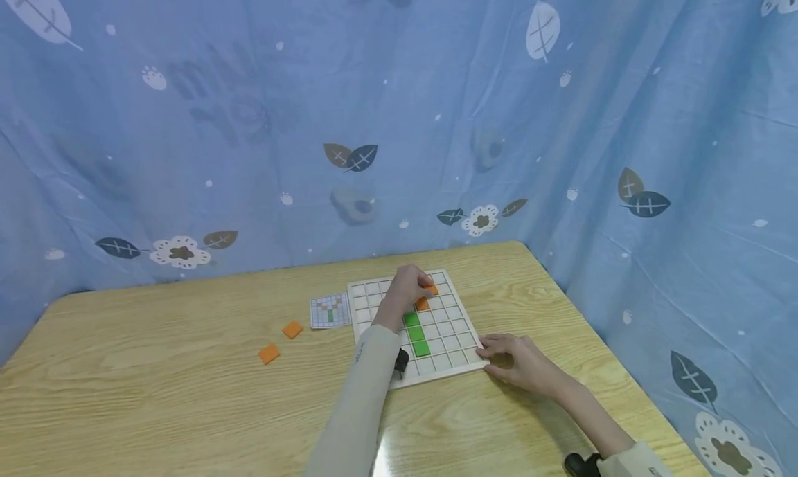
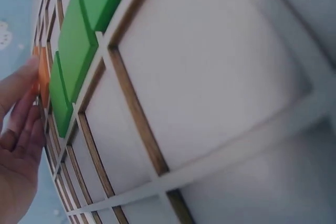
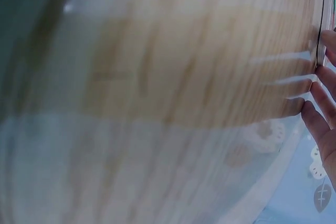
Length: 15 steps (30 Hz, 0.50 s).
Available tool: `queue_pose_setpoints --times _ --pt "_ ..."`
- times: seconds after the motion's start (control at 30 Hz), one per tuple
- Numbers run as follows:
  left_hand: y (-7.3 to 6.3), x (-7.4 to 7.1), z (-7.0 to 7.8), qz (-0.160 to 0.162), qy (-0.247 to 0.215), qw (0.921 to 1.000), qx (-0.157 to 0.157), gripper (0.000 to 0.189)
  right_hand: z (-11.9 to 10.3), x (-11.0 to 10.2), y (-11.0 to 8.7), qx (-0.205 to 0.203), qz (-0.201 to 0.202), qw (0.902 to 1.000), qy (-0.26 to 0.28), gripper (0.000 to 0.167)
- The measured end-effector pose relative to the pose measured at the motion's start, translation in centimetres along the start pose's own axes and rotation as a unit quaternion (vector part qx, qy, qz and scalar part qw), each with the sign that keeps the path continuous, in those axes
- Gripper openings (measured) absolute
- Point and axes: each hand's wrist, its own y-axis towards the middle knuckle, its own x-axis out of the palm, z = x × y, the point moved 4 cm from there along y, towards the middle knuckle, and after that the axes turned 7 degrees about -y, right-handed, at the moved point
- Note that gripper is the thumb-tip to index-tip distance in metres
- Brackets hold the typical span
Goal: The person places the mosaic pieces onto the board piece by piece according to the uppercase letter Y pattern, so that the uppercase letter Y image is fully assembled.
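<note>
A white grid board (image 1: 454, 325) lies on the table with three green tiles (image 1: 415, 333) in a row of its cells. Over its far part, my left hand (image 1: 405, 290) pinches an orange tile (image 1: 432, 290) between thumb and fingers. Another orange tile (image 1: 422, 304) sits in a cell just nearer. In the left wrist view, the thumb and fingers reach the orange piece (image 2: 44, 74) beyond the green tiles (image 2: 77, 45). My right hand (image 1: 520, 363) holds the board's near right corner, thumb and fingers at its edges. The right wrist view shows those fingertips (image 3: 311, 106) low by the tabletop.
Two loose orange tiles (image 1: 280, 342) lie on the wooden table (image 1: 187, 366) left of the board. A small pattern card (image 1: 330, 311) with a printed coloured grid lies against the board's left side. A blue patterned curtain (image 1: 280, 117) hangs behind the table and along its right.
</note>
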Motion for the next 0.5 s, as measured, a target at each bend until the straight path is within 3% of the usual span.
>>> queue_pose_setpoints --times 0.37,0.5 --pt "-0.11 0.14 0.0 0.008 -0.017 0.9998 -0.009 0.025 -0.03 -0.12 0.01 0.0 0.002 1.0 -0.008 0.025" --pt "-0.39 0.18 -0.18 -0.009 -0.028 0.9996 -0.003 0.028 -0.2 -0.06 -0.08 0.007 -0.002 1.0 -0.002 0.025"
